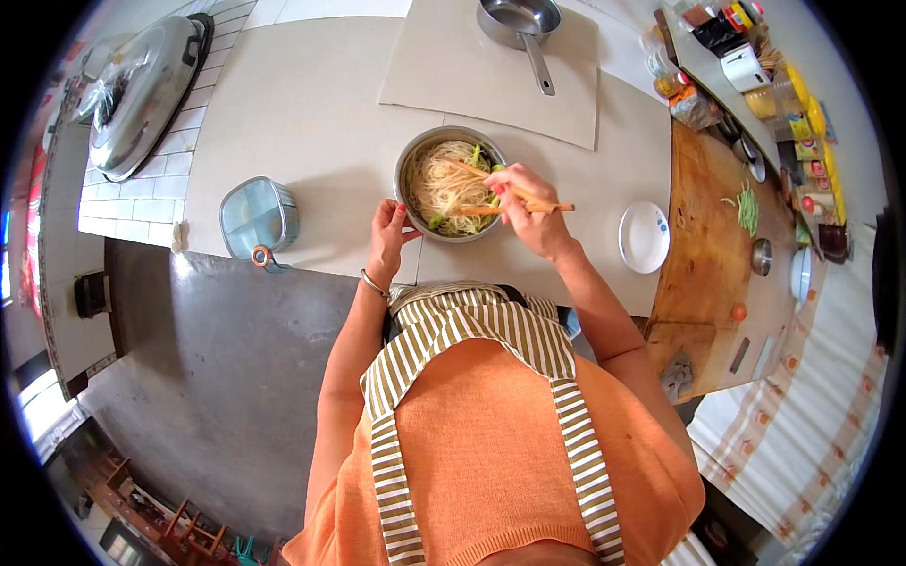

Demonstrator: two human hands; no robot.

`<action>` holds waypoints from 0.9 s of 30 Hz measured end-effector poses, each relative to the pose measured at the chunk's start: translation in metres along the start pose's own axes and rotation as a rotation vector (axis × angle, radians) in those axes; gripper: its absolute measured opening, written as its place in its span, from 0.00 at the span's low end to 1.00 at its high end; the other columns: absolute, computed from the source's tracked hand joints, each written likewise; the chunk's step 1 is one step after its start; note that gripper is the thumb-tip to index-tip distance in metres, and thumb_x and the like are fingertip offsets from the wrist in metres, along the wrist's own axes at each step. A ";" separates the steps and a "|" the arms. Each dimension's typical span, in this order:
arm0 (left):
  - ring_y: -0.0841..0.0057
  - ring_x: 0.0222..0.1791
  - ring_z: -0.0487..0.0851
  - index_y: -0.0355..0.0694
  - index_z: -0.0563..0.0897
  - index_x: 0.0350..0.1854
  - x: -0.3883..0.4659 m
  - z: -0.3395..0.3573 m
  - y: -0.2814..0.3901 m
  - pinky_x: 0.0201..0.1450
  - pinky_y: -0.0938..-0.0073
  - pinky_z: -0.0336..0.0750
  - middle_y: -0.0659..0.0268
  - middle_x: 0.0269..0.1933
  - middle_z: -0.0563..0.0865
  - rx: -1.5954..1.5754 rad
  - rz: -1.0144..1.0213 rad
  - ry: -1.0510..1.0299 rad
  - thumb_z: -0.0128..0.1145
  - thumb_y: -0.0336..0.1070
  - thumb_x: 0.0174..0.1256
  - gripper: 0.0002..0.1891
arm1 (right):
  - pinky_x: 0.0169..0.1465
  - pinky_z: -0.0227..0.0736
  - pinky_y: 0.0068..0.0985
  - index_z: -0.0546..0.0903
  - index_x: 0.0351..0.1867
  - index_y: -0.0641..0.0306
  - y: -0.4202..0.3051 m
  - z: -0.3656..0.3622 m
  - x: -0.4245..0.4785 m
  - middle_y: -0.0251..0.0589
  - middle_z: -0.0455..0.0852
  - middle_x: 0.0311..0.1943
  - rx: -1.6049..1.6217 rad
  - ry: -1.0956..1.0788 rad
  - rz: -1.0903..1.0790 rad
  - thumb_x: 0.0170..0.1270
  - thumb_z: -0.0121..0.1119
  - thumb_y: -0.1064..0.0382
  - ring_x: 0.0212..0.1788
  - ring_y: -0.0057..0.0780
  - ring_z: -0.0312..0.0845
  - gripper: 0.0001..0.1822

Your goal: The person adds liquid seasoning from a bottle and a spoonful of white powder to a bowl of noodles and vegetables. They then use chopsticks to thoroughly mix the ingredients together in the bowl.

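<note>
A round metal bowl [405, 206] stands near the counter's front edge. Pale thin noodles [449, 180] fill it, with green leafy vegetables [460, 225] at the bottom and right. My left hand [391, 232] grips the bowl's rim at its lower left, thumb on top and fingers at the outer wall. In my right hand [529, 205] is a pair of wooden chopsticks [476, 210], spread apart, their tips in the noodles. The palm side of that hand is hidden from view.
A clear lidded container [259, 216] stands to the left, a white plate [644, 237] to the right. Behind the bowl, a saucepan [520, 25] rests on a raised board [488, 85]. A large domed metal lid [148, 92] sits far left. Chopped green vegetables [747, 209] lie on the wooden surface [697, 276].
</note>
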State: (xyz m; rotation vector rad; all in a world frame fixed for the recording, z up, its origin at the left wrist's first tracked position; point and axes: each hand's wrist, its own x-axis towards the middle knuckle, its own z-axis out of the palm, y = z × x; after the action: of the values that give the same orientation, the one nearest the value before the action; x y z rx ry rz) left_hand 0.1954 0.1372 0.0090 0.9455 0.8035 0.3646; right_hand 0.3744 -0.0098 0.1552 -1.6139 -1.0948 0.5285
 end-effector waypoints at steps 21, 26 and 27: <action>0.80 0.34 0.79 0.42 0.68 0.38 -0.014 0.002 0.009 0.40 0.72 0.82 0.69 0.33 0.76 -0.008 -0.069 -0.054 0.43 0.35 0.72 0.04 | 0.23 0.79 0.23 0.77 0.36 0.72 0.077 0.009 -0.046 0.47 0.81 0.24 0.688 0.713 0.444 0.69 0.49 0.58 0.19 0.30 0.80 0.15; 0.80 0.36 0.79 0.43 0.70 0.39 -0.005 -0.001 0.022 0.42 0.71 0.80 0.69 0.34 0.78 0.051 -0.033 -0.007 0.45 0.35 0.71 0.03 | 0.21 0.74 0.19 0.77 0.37 0.71 0.050 0.027 -0.015 0.42 0.80 0.25 0.504 0.613 0.251 0.71 0.47 0.59 0.19 0.22 0.76 0.14; 0.80 0.37 0.79 0.44 0.71 0.40 0.000 -0.003 0.024 0.42 0.72 0.79 0.69 0.35 0.79 0.047 -0.037 -0.004 0.45 0.35 0.70 0.03 | 0.22 0.73 0.17 0.76 0.38 0.70 0.056 0.037 -0.012 0.40 0.80 0.25 0.522 0.497 0.302 0.71 0.46 0.60 0.19 0.21 0.76 0.14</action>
State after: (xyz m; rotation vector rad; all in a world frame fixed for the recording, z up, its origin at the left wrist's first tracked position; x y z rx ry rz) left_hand 0.1946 0.1528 0.0281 0.9741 0.8274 0.3129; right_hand 0.3609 -0.0013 0.0893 -1.3405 -0.3062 0.5170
